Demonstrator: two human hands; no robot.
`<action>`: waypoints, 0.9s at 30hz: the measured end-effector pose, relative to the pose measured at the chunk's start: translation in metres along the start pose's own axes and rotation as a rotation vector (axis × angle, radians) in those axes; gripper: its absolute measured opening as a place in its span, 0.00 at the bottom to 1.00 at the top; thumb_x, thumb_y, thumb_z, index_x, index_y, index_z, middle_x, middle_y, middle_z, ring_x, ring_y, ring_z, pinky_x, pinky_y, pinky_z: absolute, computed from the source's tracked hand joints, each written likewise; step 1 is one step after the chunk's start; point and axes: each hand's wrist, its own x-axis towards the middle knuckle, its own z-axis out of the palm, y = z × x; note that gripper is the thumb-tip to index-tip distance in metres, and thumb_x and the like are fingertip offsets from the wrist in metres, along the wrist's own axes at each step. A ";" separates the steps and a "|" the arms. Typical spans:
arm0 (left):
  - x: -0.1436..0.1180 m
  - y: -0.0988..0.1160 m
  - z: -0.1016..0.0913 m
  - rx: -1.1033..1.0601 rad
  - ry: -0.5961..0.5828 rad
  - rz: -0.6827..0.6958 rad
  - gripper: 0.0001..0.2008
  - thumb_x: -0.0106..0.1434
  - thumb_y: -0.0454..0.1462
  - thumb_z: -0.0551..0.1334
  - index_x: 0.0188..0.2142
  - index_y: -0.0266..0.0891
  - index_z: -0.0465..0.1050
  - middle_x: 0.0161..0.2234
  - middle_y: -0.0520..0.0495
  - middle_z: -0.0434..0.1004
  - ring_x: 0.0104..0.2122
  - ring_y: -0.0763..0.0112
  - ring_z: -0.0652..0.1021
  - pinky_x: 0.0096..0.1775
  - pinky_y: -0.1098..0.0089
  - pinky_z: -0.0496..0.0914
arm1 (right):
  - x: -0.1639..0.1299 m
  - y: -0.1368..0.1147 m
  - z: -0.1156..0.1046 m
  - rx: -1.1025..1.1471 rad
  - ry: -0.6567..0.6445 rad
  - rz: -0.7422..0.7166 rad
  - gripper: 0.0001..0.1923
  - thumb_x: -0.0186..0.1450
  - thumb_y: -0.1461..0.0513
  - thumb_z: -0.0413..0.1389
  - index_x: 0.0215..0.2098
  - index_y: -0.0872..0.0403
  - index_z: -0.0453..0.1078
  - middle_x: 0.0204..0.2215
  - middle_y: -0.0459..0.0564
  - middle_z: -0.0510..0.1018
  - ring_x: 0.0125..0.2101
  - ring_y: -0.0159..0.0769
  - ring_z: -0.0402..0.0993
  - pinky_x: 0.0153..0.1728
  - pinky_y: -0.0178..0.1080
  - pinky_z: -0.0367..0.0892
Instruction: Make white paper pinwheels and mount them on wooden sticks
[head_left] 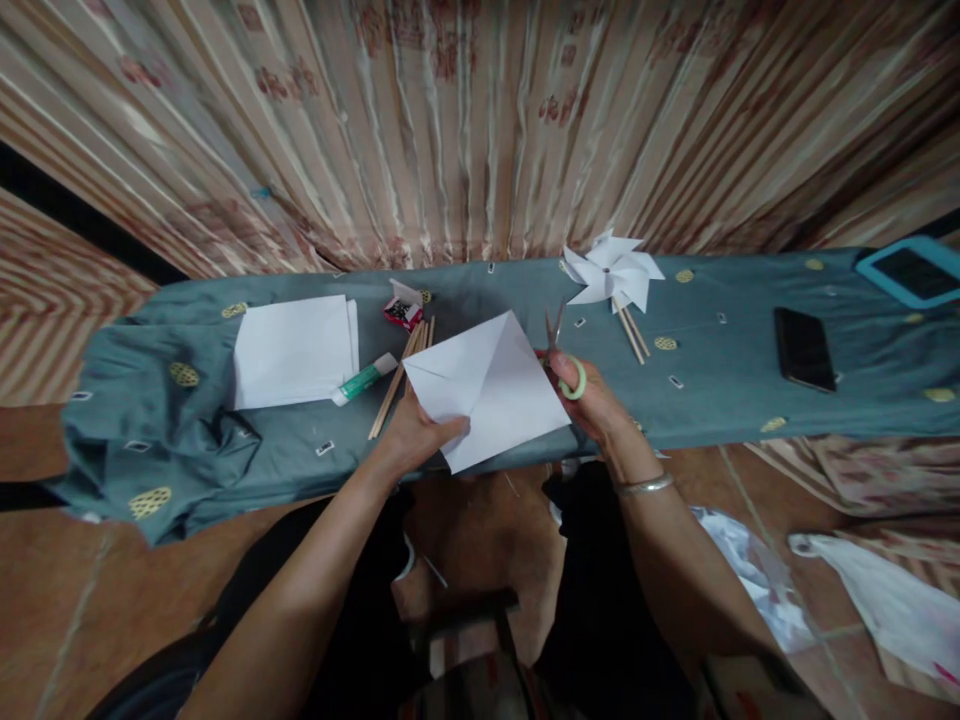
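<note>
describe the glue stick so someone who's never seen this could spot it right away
On the long table draped in grey-green cloth, look left of the folded white paper square in the left hand. The green-and-white glue stick lies against the white paper stack, beside the plain wooden sticks.

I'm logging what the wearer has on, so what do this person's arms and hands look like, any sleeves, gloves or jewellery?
Both forearms are bare, with no sleeves showing and no gloves. The right hand has a thin silver-coloured bangle at the wrist. The left hand and its wrist show no jewellery. Rings cannot be made out on the fingers.
</note>
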 end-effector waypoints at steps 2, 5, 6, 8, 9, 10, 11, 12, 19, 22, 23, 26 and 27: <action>0.000 -0.004 0.001 0.041 -0.066 -0.001 0.20 0.40 0.37 0.72 0.35 0.36 0.78 0.33 0.43 0.82 0.34 0.58 0.80 0.38 0.62 0.76 | -0.001 -0.001 0.000 -0.032 -0.025 0.008 0.26 0.46 0.45 0.69 0.33 0.53 0.75 0.25 0.43 0.77 0.26 0.31 0.71 0.28 0.33 0.64; 0.002 -0.005 -0.001 0.069 -0.066 -0.031 0.14 0.41 0.39 0.72 0.30 0.36 0.79 0.29 0.43 0.83 0.30 0.59 0.80 0.33 0.64 0.75 | -0.001 -0.002 0.001 -0.027 -0.047 0.029 0.24 0.42 0.52 0.73 0.34 0.53 0.75 0.24 0.40 0.77 0.24 0.29 0.70 0.27 0.32 0.64; 0.003 -0.004 -0.002 0.063 -0.048 -0.040 0.14 0.41 0.40 0.72 0.29 0.36 0.79 0.29 0.43 0.83 0.29 0.59 0.80 0.33 0.64 0.75 | 0.000 -0.002 0.001 -0.013 -0.038 0.032 0.24 0.41 0.54 0.73 0.34 0.53 0.75 0.24 0.40 0.78 0.24 0.28 0.70 0.27 0.32 0.64; 0.006 0.000 -0.003 0.027 -0.023 -0.067 0.14 0.41 0.42 0.73 0.27 0.36 0.80 0.28 0.44 0.83 0.28 0.59 0.80 0.30 0.65 0.74 | 0.001 -0.001 0.001 0.018 0.008 0.029 0.25 0.40 0.56 0.73 0.34 0.53 0.75 0.24 0.39 0.78 0.23 0.28 0.70 0.27 0.32 0.64; 0.007 0.002 -0.003 0.000 -0.019 -0.085 0.14 0.41 0.43 0.73 0.26 0.36 0.79 0.27 0.45 0.82 0.27 0.60 0.79 0.29 0.66 0.74 | 0.002 0.000 0.001 0.032 0.031 0.026 0.24 0.39 0.57 0.73 0.33 0.53 0.75 0.23 0.39 0.78 0.23 0.27 0.69 0.27 0.32 0.64; 0.008 0.005 -0.003 -0.033 -0.014 -0.105 0.15 0.41 0.45 0.73 0.25 0.36 0.79 0.26 0.46 0.82 0.26 0.60 0.79 0.29 0.66 0.73 | 0.002 0.000 0.001 0.045 0.053 0.020 0.24 0.39 0.57 0.73 0.33 0.53 0.75 0.23 0.39 0.78 0.22 0.27 0.69 0.26 0.32 0.64; 0.008 0.007 -0.002 -0.074 -0.008 -0.125 0.16 0.41 0.46 0.73 0.25 0.36 0.79 0.26 0.46 0.82 0.26 0.61 0.79 0.29 0.66 0.73 | 0.003 0.001 0.001 0.060 0.076 0.009 0.23 0.38 0.58 0.73 0.32 0.53 0.75 0.22 0.38 0.77 0.22 0.27 0.69 0.26 0.32 0.63; 0.009 0.008 0.000 -0.130 0.001 -0.137 0.17 0.42 0.47 0.73 0.26 0.36 0.79 0.26 0.46 0.82 0.27 0.61 0.79 0.30 0.65 0.73 | 0.004 0.002 0.001 0.080 0.102 -0.007 0.22 0.38 0.58 0.73 0.31 0.53 0.76 0.22 0.38 0.77 0.21 0.27 0.68 0.25 0.32 0.63; 0.011 0.015 0.018 -0.628 -0.033 -0.162 0.23 0.50 0.54 0.69 0.37 0.38 0.78 0.37 0.43 0.81 0.41 0.61 0.80 0.43 0.64 0.73 | 0.013 0.001 0.002 0.325 0.386 -0.153 0.17 0.40 0.59 0.72 0.26 0.52 0.73 0.21 0.39 0.77 0.24 0.31 0.71 0.30 0.37 0.68; 0.008 0.017 0.033 -0.715 -0.100 -0.237 0.27 0.47 0.55 0.71 0.39 0.38 0.78 0.40 0.42 0.81 0.42 0.62 0.79 0.44 0.65 0.72 | 0.017 0.002 0.006 0.377 0.423 -0.193 0.16 0.42 0.59 0.71 0.25 0.52 0.72 0.22 0.40 0.77 0.24 0.31 0.71 0.31 0.38 0.68; 0.007 0.017 0.039 -0.714 -0.122 -0.240 0.27 0.46 0.53 0.72 0.40 0.38 0.78 0.41 0.43 0.81 0.42 0.63 0.79 0.44 0.66 0.72 | 0.018 0.004 0.008 0.374 0.421 -0.209 0.16 0.42 0.59 0.71 0.25 0.52 0.72 0.22 0.40 0.77 0.24 0.30 0.70 0.31 0.37 0.68; 0.007 0.016 0.055 -0.677 -0.103 -0.199 0.22 0.44 0.48 0.75 0.35 0.38 0.77 0.37 0.45 0.80 0.38 0.65 0.78 0.40 0.67 0.72 | 0.018 0.008 0.017 0.338 0.370 -0.230 0.16 0.41 0.58 0.72 0.24 0.53 0.72 0.22 0.39 0.76 0.23 0.28 0.67 0.30 0.35 0.66; 0.008 0.016 0.059 -0.660 -0.050 -0.173 0.21 0.44 0.46 0.75 0.34 0.38 0.76 0.36 0.46 0.80 0.37 0.66 0.78 0.39 0.68 0.71 | 0.018 0.009 0.020 0.323 0.349 -0.228 0.17 0.41 0.58 0.72 0.24 0.53 0.72 0.22 0.39 0.76 0.23 0.27 0.67 0.29 0.34 0.65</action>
